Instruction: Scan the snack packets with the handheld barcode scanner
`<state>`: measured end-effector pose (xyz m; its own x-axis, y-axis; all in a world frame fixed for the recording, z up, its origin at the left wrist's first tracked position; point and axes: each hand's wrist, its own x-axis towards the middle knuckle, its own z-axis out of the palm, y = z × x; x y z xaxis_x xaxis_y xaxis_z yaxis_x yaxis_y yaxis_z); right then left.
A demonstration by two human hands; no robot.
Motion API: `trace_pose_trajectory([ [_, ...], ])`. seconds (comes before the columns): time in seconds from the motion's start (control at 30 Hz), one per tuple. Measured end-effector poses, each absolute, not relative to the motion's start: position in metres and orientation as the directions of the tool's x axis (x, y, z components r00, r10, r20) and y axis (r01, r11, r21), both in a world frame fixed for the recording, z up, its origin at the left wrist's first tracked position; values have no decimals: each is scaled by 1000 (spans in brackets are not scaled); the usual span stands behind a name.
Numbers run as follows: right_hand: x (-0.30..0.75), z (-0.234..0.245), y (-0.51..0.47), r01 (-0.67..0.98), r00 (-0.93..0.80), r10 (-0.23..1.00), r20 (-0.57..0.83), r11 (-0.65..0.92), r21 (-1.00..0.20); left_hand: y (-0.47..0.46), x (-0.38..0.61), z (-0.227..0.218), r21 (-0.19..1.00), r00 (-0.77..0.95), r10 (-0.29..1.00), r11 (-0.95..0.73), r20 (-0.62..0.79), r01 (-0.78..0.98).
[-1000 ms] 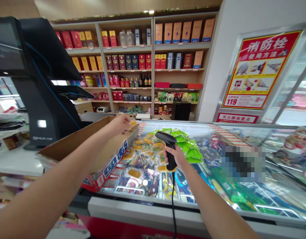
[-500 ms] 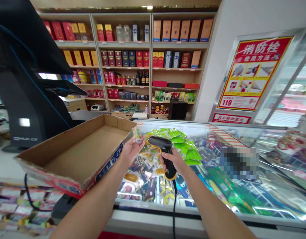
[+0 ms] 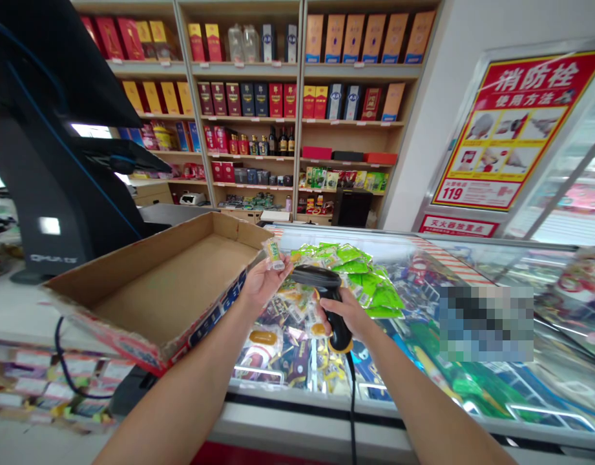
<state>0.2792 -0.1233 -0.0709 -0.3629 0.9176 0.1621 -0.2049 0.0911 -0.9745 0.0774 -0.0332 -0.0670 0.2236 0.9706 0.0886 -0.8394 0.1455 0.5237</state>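
Between the fingers of my left hand (image 3: 264,283) is a small clear snack packet (image 3: 273,252) with green and yellow print, held up beside the cardboard tray (image 3: 176,290). My right hand (image 3: 346,314) is wrapped round the handle of a black barcode scanner (image 3: 321,278), its head pointing left toward the packet. Its cable hangs down over the counter's front edge. Beneath and behind both hands, several yellow-brown snack packets (image 3: 264,337) and bright green packets (image 3: 375,290) lie on the glass top. The inside of the cardboard tray holds nothing.
A black checkout terminal (image 3: 50,174) stands at the left. The glass-topped freezer (image 3: 423,258) spreads under the packets and to the right, with goods showing through it. Behind are shelves (image 3: 249,68) of boxed bottles, and a red fire-hydrant poster (image 3: 524,129) on the wall.
The view has shifted slightly, tilting down. My left hand has turned the snack packet a little and holds it near the scanner's head. Both hands keep their holds.
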Motion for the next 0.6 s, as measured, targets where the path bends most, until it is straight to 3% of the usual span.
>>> trace_pose_trajectory([
  [0.6,281,-69,-122,-184,-399,905,151,83,-979,-33,78,-68,565,215,972,128,90,-815],
])
